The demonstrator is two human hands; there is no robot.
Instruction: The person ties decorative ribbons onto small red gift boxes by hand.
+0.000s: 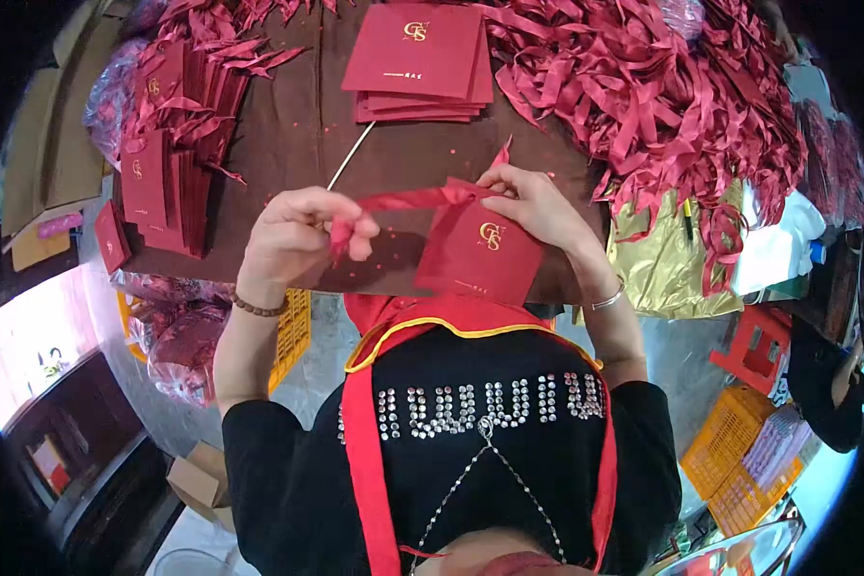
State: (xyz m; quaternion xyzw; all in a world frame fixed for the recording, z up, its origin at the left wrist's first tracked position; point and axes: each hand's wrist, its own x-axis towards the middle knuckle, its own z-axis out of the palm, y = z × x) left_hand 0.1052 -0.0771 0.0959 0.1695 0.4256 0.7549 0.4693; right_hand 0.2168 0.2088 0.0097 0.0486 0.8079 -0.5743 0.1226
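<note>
My left hand [307, 228] is closed round one end of a red satin ribbon [403, 200], which stretches taut across to a red gift bag or card [485, 252] with gold lettering. My right hand [533, 204] pinches the top edge of that red piece, where the ribbon meets it, and a short ribbon tail sticks up above the fingers. The red piece hangs tilted over the table's near edge. A thin pale stick [351, 156] runs from the left fingers up to a stack of similar red pieces [415, 67].
A large heap of red ribbons [653, 106] covers the table's right side. More red pieces with ribbons [178, 192] stand in rows at the left. Gold wrapping [670, 259] lies at the right edge. Yellow crates [739, 451] and a red stool [754, 348] stand on the floor.
</note>
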